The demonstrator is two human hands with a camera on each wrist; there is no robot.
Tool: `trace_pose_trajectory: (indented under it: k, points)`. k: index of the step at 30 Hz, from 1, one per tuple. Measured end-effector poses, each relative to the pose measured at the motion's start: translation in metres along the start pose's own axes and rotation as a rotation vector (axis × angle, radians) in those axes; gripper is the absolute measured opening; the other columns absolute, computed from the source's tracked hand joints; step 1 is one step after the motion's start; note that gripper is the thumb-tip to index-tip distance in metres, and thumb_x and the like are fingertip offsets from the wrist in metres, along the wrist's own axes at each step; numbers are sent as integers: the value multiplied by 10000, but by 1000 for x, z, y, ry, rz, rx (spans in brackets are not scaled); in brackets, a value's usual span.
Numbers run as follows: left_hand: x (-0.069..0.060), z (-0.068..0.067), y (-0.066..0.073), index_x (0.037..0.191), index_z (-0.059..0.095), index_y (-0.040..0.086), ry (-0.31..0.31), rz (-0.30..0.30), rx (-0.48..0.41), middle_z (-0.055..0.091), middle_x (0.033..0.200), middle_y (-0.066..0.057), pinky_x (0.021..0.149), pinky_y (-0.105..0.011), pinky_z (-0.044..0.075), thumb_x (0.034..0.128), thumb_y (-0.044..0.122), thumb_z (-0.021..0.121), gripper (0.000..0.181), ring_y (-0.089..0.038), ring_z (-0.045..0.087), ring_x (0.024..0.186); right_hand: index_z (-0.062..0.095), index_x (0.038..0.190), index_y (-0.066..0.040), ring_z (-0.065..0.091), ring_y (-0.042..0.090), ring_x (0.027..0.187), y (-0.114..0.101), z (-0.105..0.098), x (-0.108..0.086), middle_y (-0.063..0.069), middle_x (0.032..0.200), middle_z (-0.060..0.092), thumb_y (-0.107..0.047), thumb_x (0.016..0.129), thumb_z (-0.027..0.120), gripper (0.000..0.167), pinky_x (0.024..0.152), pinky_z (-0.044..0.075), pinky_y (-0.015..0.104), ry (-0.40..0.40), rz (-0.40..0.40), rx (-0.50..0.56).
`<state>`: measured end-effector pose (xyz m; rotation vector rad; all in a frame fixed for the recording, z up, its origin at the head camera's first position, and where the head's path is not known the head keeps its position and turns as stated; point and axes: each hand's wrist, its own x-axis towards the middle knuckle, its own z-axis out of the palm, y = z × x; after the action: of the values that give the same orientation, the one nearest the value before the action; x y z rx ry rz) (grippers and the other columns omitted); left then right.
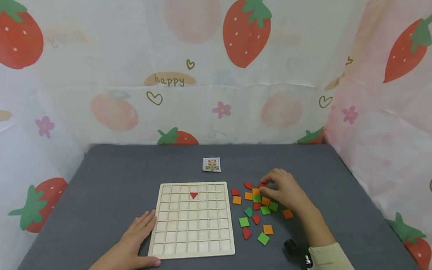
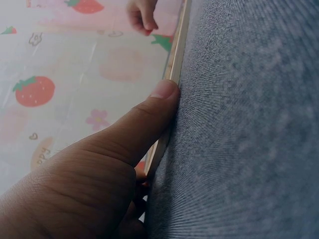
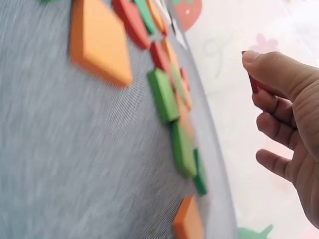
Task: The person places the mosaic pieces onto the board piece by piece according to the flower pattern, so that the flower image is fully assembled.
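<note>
My left hand (image 1: 133,241) rests at the near left corner of a wooden grid board (image 1: 193,224). Its fingers lie straight along the left edge, and the thumb touches the front edge. One red triangular piece (image 1: 193,195) sits in a cell near the board's far side. Over the loose pieces to the right of the board, my right hand (image 1: 286,192) pinches a small red piece (image 3: 253,83) between thumb and forefinger. Fingers cover much of that piece, so its full shape is hidden. In the right wrist view the piece is held up off the cloth.
Loose red, orange and green pieces (image 1: 263,238) lie scattered right of the board, some touching or overlapping. A small pattern card (image 1: 212,165) lies behind the board. Grey cloth (image 1: 124,175) covers the table, and strawberry-printed sheets (image 1: 209,122) stand at the back and sides.
</note>
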<state>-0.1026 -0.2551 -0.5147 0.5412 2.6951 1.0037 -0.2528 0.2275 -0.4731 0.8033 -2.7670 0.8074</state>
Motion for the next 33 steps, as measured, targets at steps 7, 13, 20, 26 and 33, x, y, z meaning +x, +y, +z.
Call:
trace_pose_trajectory:
  k: [7,13,20,26,33]
  points:
    - [0,0,0,1622,233,11,-5,-8,-8,146,1702,-199,1031,14,-128,758,640,805,1211,-471,72,1557,754,1069,-192,599,198,997,-22,-3,13,-62,1058,657,-262,911,806,181,860,511,415,-31,-64,6]
    - [-1,0,0,1601,270,-25,38,36,35,188,1689,-212,1078,-10,-141,753,650,805,1209,-483,121,1545,758,1065,-178,608,242,991,-39,1,27,-58,1038,655,-235,900,815,183,845,510,391,-61,-134,34]
    - [0,3,-1,1600,279,-22,40,34,35,188,1689,-213,1077,-9,-139,749,654,806,1207,-478,123,1547,765,1076,-194,568,192,1046,-62,10,40,-55,1069,655,-257,921,792,170,938,464,453,-103,-177,43]
    - [0,2,0,1603,265,-22,29,24,25,178,1692,-210,1074,-6,-137,749,653,805,1215,-477,111,1550,761,1074,-216,561,165,1070,-75,24,53,-63,1083,656,-273,930,784,158,984,456,470,-123,-225,23]
    - [-1,1,2,1607,261,-13,28,16,31,170,1698,-194,1080,-9,-142,746,664,799,1220,-455,109,1559,755,1093,-211,584,203,1029,-87,40,69,-46,1056,650,-317,946,762,181,986,444,466,-158,-273,9]
